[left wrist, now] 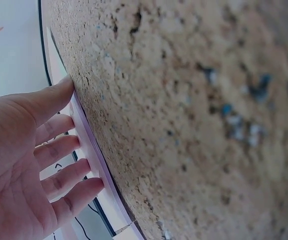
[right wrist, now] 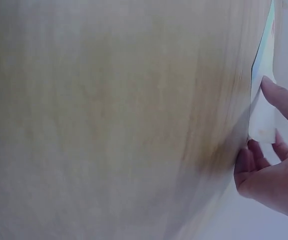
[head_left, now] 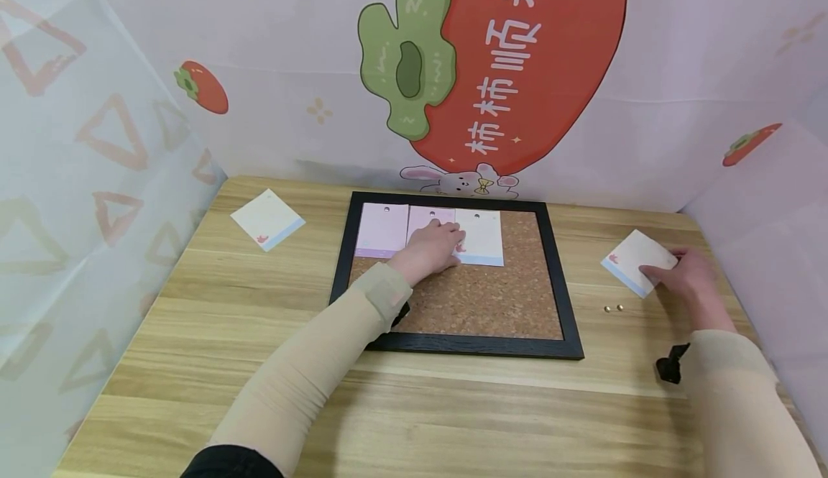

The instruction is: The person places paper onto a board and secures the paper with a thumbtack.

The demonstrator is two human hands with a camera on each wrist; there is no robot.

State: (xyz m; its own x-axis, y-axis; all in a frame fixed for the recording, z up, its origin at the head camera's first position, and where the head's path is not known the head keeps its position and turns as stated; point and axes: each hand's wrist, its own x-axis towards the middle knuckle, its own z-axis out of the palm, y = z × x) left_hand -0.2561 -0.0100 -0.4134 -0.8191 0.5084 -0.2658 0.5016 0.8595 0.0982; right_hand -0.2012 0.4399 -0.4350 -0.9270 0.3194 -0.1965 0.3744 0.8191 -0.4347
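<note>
A cork board (head_left: 511, 305) in a black frame lies on the table, bearing a pink note (head_left: 382, 230), a second pink note (head_left: 420, 217) and a white note (head_left: 481, 237), each with a pin at its top. My left hand (head_left: 430, 248) rests over the second pink note, its fingertips at the white note's left edge; in the left wrist view the fingers are extended. At the right, my right hand (head_left: 695, 277) pinches the corner of a loose white note (head_left: 637, 259) with a blue band, thumb on top and fingers at its edge (right wrist: 263, 120).
Two small gold pins (head_left: 613, 308) lie between the board and my right hand. Another white note (head_left: 267, 219) sits at the table's back left. Printed cloth walls (head_left: 272, 126) enclose the wooden table (head_left: 453, 420) at the back and sides.
</note>
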